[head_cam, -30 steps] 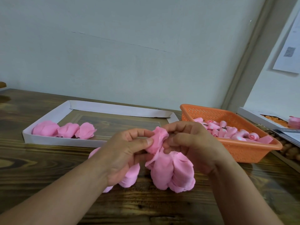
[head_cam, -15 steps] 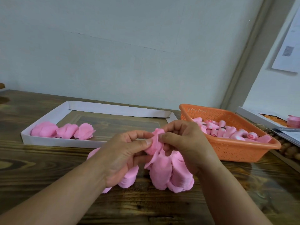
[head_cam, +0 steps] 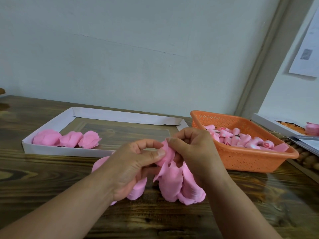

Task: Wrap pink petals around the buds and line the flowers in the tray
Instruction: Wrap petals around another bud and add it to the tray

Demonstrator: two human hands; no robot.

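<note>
Both hands meet over the table's middle on a pink petal strip (head_cam: 174, 180). My left hand (head_cam: 134, 163) pinches its top between thumb and forefinger. My right hand (head_cam: 191, 152) grips the same top part from the right, fingers curled round it; any bud inside is hidden. Loose petals hang down from the hands to the table. Three finished pink flowers (head_cam: 66, 139) lie in a row at the left end of the white tray (head_cam: 120, 116). An orange basket (head_cam: 250, 161) at the right holds several pink buds (head_cam: 241, 140).
A second white box (head_cam: 269, 120) with orange pieces and a pink piece stands at the far right, with a dark beaded mat beside it. The wall runs close behind the wooden table (head_cam: 43, 173). A paper sheet hangs on the right wall.
The hands have kept working the top of the petal strip in place; the right fingers have shifted slightly over it. Tray flowers and basket have not moved.
</note>
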